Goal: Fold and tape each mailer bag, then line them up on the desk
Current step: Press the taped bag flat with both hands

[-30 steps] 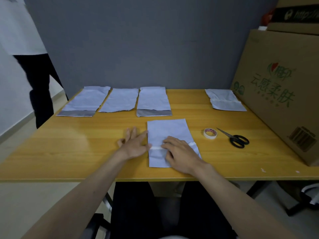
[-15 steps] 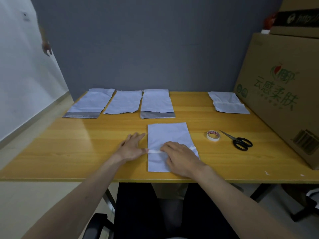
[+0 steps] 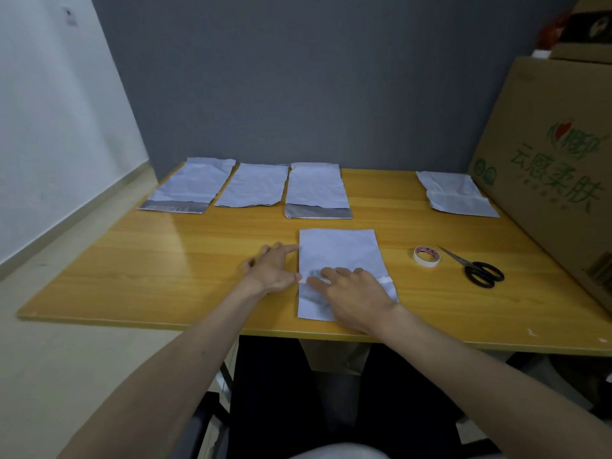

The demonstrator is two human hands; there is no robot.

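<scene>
A folded white mailer bag (image 3: 339,250) lies near the front edge of the wooden desk (image 3: 185,260), with a strip of pale tape (image 3: 384,280) across its lower part. My right hand (image 3: 351,293) lies flat on the bag and presses on the tape. My left hand (image 3: 271,270) rests flat on the desk at the bag's left edge, thumb touching the tape end. Three mailer bags sit side by side at the back left: one (image 3: 192,185), a second (image 3: 253,185) and a third (image 3: 316,190). Another mailer bag (image 3: 455,197) lies at the back right.
A roll of tape (image 3: 426,256) and black scissors (image 3: 477,270) lie right of the bag. A big cardboard box (image 3: 559,167) stands along the desk's right side. A grey partition stands behind the desk. A white wall is at the left.
The view has shifted left and the person at the far left has gone out of sight. My right hand's fingers have slid a little left along the tape. The bag has not moved.
</scene>
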